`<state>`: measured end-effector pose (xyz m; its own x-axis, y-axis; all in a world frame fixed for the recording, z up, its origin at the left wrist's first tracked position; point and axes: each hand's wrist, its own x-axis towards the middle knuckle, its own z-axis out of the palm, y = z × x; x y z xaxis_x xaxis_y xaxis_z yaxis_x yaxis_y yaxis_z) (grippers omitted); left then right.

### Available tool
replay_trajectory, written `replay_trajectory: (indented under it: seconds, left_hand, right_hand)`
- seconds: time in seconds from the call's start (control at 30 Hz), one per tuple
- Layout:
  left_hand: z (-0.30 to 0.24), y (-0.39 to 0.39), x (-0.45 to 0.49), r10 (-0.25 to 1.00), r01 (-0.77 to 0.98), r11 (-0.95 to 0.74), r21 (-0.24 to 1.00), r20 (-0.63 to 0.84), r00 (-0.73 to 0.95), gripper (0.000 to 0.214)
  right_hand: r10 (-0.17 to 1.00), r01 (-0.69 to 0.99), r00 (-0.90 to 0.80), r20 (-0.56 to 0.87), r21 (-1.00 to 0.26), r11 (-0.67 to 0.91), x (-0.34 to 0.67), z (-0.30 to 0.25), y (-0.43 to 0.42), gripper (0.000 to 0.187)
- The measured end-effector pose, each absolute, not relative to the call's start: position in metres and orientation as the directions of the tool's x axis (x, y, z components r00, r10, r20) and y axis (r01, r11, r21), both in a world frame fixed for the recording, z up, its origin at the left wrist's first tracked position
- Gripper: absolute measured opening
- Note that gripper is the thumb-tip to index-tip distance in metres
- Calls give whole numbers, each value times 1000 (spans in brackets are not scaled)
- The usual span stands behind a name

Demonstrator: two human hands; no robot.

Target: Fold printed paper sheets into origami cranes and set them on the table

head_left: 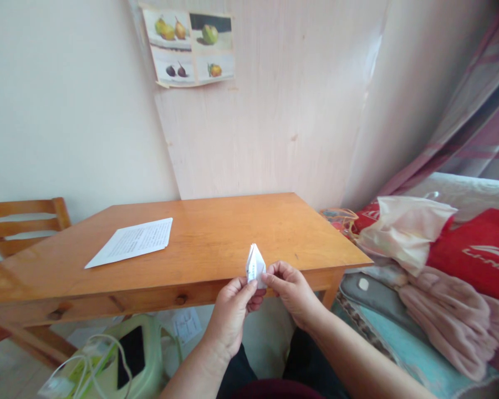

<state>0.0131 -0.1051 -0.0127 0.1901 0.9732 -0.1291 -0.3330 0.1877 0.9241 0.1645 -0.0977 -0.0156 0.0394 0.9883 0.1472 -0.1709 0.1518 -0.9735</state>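
A small piece of folded white paper [255, 264] with printed text points upward in front of the table's near edge. My left hand [229, 310] grips its lower left side, thumb in front and fingers behind. With thumb and forefinger, my right hand [294, 291] pinches the lower right edge of the same paper. Its top narrows to a point with several layers showing. Beyond it, to the left, a stack of printed sheets [135, 241] lies flat on the wooden table [216, 230].
Under the table's left part stands a pale green stool [152, 338] bearing a black phone [131, 357] and white cables. A wooden chair [25, 221] is at far left. Bags, including a red one [478, 249], and a pink blanket [449, 321] lie at right. Fruit pictures [191, 47] hang on the wall.
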Motion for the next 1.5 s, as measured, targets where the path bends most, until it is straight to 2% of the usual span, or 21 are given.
replay_trajectory:
  seconds: [0.17, 0.47, 0.77, 0.93, 1.13, 1.3, 1.5]
  left_hand:
    - [-14, -104, 11, 965, -310, 196, 930, -126, 231, 32]
    - [-11, -102, 9, 945, -319, 261, 911, -173, 277, 33]
    - [-14, -99, 8, 933, -297, 259, 919, -158, 324, 36]
    - [-13, -100, 9, 946, -330, 178, 927, -69, 316, 29]
    - [-11, -102, 7, 945, -313, 149, 938, -43, 323, 27]
    - [-11, -103, 8, 948, -283, 141, 949, -48, 314, 29]
    - [-14, -105, 8, 950, -236, 130, 963, -54, 306, 29]
  right_hand:
    - [997, -218, 4, 71, -973, 70, 164, -14, -100, 28]
    - [998, -268, -14, 58, -962, 52, 166, -13, -98, 28]
    - [980, -210, 51, 194, -957, 201, 162, -16, -97, 29]
    - [975, -257, 27, 222, -941, 221, 159, -12, -100, 29]
    - [991, -380, -71, 111, -922, 76, 161, 0, -104, 33]
    - [986, -280, -100, 132, -955, 99, 166, 2, -105, 27]
    - [979, -83, 17, 202, -976, 202, 167, -8, -100, 33]
